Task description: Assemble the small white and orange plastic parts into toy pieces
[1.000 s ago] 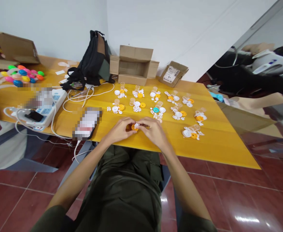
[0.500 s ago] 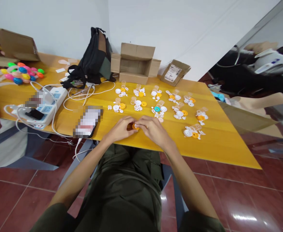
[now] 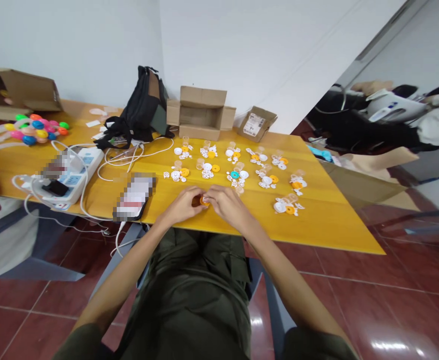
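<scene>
2 hands [image 3: 204,202] pinched on orange pc [image 3: 203,201]

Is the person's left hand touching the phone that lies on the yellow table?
Apart. In the head view, a strip of bare yellow table shows between the left hand and the phone. The hand instead meets the right hand around a small orange part.

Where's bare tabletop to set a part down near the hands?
Bare strip along the table's right end, past the rightmost part cluster to the edge. Also a narrow front edge right of the right hand. Crowded: the part clusters beyond both hands, phone by the left hand, power strip and cables further left.
</scene>
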A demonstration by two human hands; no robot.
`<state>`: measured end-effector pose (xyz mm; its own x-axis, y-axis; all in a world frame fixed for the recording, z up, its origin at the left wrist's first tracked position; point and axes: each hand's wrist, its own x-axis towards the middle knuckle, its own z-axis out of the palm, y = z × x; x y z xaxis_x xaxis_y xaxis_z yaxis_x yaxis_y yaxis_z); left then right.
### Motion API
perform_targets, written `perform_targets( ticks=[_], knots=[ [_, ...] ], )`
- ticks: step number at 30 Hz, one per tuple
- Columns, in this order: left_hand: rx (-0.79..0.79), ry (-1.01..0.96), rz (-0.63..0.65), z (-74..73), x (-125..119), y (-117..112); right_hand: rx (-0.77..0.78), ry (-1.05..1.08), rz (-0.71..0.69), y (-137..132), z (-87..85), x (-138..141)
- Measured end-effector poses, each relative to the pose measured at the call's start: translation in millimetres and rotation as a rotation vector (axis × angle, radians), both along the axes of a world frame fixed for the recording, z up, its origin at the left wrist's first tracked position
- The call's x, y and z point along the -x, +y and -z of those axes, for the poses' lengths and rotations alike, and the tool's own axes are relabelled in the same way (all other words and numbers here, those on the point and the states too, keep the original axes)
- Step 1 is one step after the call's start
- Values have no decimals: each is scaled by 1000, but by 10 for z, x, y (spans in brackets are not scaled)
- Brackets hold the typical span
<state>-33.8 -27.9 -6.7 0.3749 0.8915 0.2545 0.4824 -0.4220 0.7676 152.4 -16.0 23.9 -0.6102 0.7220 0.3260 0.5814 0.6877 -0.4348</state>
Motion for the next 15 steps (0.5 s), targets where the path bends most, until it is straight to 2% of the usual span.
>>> perform_targets(
  ticks=[4,7,10,15],
  knots=[
    [-9,-4,3,-1,11,-5,52,48,2,34,-8,22],
    [-1,-3,1,2,28,-7,114,192,7,43,29,4],
    [-3,-10,6,11,48,-3,151,325,44,14,111,-64],
    [3,-36,20,19,66,11,215,348,118,-70,297,-167]
  ],
)
